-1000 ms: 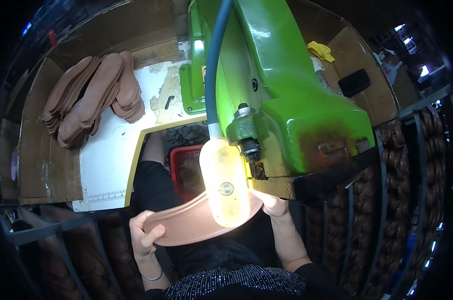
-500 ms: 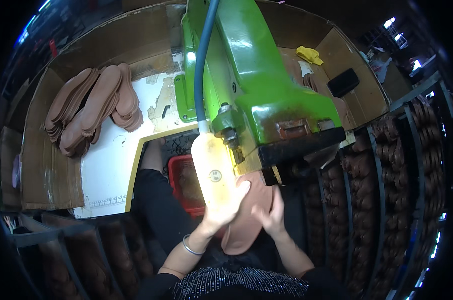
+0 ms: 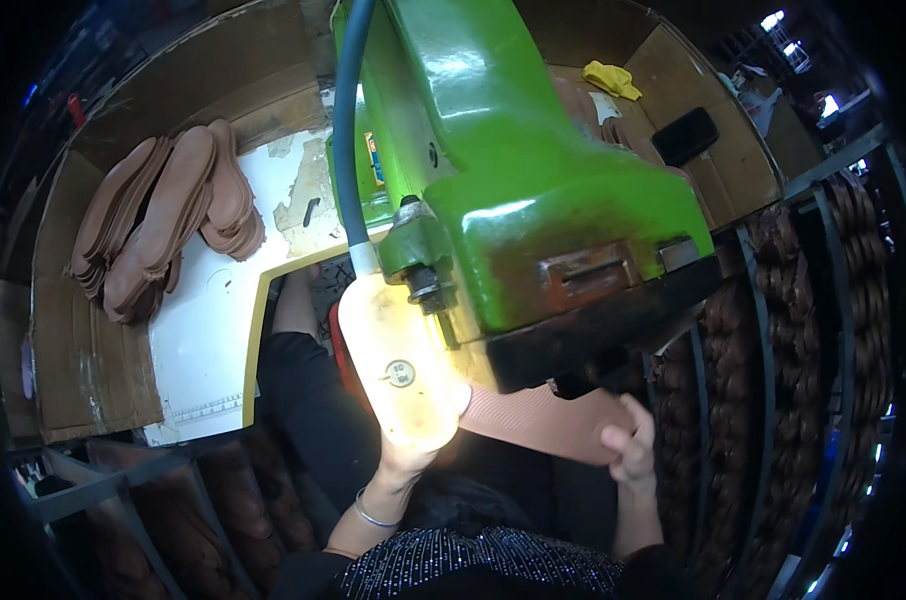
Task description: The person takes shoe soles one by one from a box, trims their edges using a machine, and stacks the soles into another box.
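Observation:
A brown shoe sole point(image 3: 543, 425) lies crosswise under the head of a green machine point(image 3: 543, 190), its ribbed face showing. My right hand point(image 3: 633, 448) is closed around the sole's right end, thumb on top. At the other end my left hand point(image 3: 409, 455) holds it; a glowing work lamp point(image 3: 388, 335) hides most of those fingers, and only a fingertip shows at the sole's edge. The machine's dark lower head covers part of the sole's upper edge, so whether they touch cannot be seen.
Stacks of brown soles point(image 3: 168, 215) lie on the white tabletop point(image 3: 203, 345) at left, inside cardboard walls point(image 3: 93, 350). A yellow cloth point(image 3: 613, 80) and black phone point(image 3: 685, 136) are at far right. Racks of soles point(image 3: 733, 400) stand close on the right, more at lower left.
The sole has swung from nearly upright to crosswise, its ribbed face now showing. My right hand has moved right and gripped its end. The view has shifted, with machine and lamp appearing closer.

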Motion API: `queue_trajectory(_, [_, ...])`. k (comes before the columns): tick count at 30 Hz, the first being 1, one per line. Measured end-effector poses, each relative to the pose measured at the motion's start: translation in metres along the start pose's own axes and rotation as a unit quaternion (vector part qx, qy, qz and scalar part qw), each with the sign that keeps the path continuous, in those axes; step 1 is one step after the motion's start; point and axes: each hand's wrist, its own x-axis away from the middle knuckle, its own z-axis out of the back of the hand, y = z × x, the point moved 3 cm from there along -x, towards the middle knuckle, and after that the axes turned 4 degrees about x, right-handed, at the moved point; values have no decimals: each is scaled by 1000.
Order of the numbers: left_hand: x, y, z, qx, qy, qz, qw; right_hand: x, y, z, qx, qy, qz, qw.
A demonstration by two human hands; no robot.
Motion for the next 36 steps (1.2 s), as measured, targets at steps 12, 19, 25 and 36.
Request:
queue_trajectory(12, [12,37,40,-44,75,-3,996,-108,-30,-57,16,-137,130,982])
queue_trajectory(19, [28,55,95,-14,102,3,995,-85,3,-107,-126,-237,191,944])
queue_trajectory(25, [66,38,124,4,87,56,995,-86,41,-101,128,-200,130,963])
queue_trajectory(36, [76,-50,13,-189,-141,172,957,-83,5,-160,225,-109,194,949])
